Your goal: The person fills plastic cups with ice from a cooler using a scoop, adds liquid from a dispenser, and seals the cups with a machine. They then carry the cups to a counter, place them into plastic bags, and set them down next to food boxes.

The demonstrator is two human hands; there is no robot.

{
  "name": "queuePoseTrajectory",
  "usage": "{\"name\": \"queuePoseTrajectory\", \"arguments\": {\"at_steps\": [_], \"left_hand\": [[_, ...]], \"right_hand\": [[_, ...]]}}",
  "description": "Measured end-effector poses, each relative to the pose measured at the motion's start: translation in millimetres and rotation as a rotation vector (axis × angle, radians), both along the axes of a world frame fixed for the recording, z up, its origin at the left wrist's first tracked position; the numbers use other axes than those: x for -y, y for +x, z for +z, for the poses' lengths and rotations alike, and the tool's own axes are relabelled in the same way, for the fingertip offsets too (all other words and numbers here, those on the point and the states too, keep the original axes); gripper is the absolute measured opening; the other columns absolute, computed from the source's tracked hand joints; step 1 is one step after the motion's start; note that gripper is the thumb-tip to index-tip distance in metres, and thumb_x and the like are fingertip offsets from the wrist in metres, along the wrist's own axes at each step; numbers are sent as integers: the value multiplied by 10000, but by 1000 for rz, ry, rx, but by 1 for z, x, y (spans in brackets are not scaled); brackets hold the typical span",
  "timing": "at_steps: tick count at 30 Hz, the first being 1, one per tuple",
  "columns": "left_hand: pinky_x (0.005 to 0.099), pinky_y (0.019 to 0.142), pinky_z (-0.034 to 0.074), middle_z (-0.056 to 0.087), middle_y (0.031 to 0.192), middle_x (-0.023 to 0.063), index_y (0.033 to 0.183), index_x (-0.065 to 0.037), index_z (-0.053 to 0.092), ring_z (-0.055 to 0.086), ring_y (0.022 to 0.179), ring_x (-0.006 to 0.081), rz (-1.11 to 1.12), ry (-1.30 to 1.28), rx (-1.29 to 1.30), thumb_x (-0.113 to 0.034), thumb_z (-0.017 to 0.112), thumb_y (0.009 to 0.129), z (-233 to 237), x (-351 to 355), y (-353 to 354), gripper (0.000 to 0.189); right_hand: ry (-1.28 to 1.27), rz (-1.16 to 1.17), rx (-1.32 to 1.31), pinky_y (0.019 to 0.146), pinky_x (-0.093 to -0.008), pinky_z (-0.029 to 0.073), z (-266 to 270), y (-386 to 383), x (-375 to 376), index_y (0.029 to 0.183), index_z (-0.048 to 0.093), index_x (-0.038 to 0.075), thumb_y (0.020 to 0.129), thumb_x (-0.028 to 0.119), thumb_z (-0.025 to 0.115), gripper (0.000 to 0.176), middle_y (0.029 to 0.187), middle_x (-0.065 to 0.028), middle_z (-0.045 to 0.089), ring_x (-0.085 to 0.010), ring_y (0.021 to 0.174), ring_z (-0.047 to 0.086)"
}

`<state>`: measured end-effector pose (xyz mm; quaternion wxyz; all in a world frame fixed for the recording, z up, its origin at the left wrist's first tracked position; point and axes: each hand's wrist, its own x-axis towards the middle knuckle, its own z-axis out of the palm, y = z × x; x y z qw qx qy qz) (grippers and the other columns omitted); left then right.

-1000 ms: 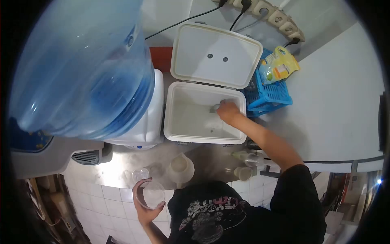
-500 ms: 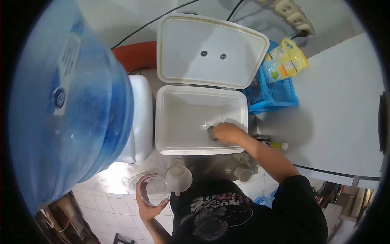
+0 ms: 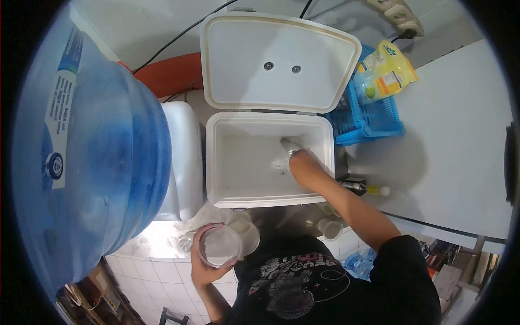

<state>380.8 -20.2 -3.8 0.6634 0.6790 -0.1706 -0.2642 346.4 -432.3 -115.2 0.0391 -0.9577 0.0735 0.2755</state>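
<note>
My right hand (image 3: pixel 307 169) reaches down into an open white cooler box (image 3: pixel 214 162), fingers wrapped around the handle of a metal scoop (image 3: pixel 290 144). The scoop's head points toward the back of the box. Beside it lies a small clear heap that looks like ice (image 3: pixel 279 163). Low in the view, my left hand (image 3: pixel 203 270) grips a clear plastic cup (image 3: pixel 222 246) from the side, its mouth turned up. A white plastic jug (image 3: pixel 249 238) stands right beside that cup. The cooler lid (image 3: pixel 281 89) is swung up behind the box.
A big blue water bottle (image 3: pixel 119 146) fills the left side, with a white jerrycan (image 3: pixel 186 157) between it and the cooler. At right are a blue basket (image 3: pixel 379 122) with a yellow pouch (image 3: pixel 387 73), a yellow-capped bottle (image 3: pixel 376 190) and a cup (image 3: pixel 329 228).
The scoop has swung from pointing toward the near side to pointing toward the back of the box. My left hand with the cup sits slightly further right, and the view has shifted a little.
</note>
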Motion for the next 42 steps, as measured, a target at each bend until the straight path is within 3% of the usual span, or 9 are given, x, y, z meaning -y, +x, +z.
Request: {"name": "queuePoseTrajectory", "arguments": {"at_steps": [4, 6, 7, 10, 12, 18, 24, 27, 42], "left_hand": [[469, 1125, 464, 645, 1387, 207, 1488, 0, 465, 629, 1299, 338, 12, -9, 19, -243, 1000, 628, -4, -9, -6, 1042], [469, 1116, 466, 648, 1391, 211, 1495, -11, 463, 632, 1290, 334, 17, 8, 34, -248, 1002, 634, -7, -13, -8, 1043], [469, 1116, 466, 648, 1391, 211, 1495, -11, 463, 632, 1290, 334, 21, 5, 33, -248, 1002, 634, -8, -14, -9, 1043], [466, 1108, 461, 649, 1395, 209, 1498, -17, 462, 633, 1281, 330, 20, -10, 24, -263, 1003, 635, -9, -16, -10, 1047], [461, 1107, 457, 652, 1389, 208, 1496, -17, 463, 632, 1280, 329, 15, -11, 8, -271, 1002, 636, -7, -17, -11, 1047], [462, 1103, 464, 658, 1379, 213, 1486, -7, 464, 631, 1283, 333, 44, 41, 52, -247, 1003, 633, -5, -32, -15, 1037], [450, 1104, 462, 653, 1385, 216, 1491, 7, 457, 628, 1287, 327, 71, 16, -7, -238, 1005, 630, -2, -29, -13, 1049], [472, 1115, 461, 603, 1385, 196, 1493, 0, 446, 586, 1324, 330, 38, 44, -39, -293, 998, 626, -1, -25, -10, 1068], [474, 1130, 459, 607, 1418, 218, 1517, -7, 433, 580, 1340, 331, -48, 27, 50, -240, 986, 640, -3, -14, -4, 1062]], "right_hand": [[92, 23, 127, 927, -498, 583, 7, 2, -3, 999, 740, -57, 819, -51, 646, 203, 995, -304, 708, -431, 1029, 697], [229, -301, -123, 938, -506, 583, 15, 11, -12, 1060, 714, -50, 849, -40, 635, 226, 1051, -313, 706, -447, 1061, 692], [225, -296, -124, 938, -506, 583, 7, 12, -14, 1060, 714, -50, 849, -40, 635, 226, 1051, -313, 706, -447, 1061, 692], [300, -167, -51, 965, -513, 575, -17, 17, -21, 1137, 672, -46, 866, -38, 635, 274, 1127, -322, 693, -459, 1119, 682], [319, -125, -145, 989, -514, 566, -6, 35, -37, 1236, 636, -42, 875, -27, 645, 362, 1192, -316, 676, -459, 1154, 672], [447, 93, -257, 1010, -506, 544, -18, 57, -56, 1319, 640, -19, 959, -2, 583, 366, 1256, -275, 680, -443, 1210, 657], [615, 74, -321, 1028, -517, 515, -33, 65, -41, 1326, 655, 2, 1061, 150, 521, 331, 1263, -260, 690, -455, 1187, 646], [636, 76, -282, 1008, -525, 512, -23, 68, -35, 1301, 668, 18, 1065, 200, 508, 339, 1269, -254, 694, -452, 1163, 650], [535, 66, -133, 919, -558, 531, 61, 66, -50, 1131, 745, 21, 1003, 237, 552, 317, 1033, -243, 746, -461, 1021, 694]]}}
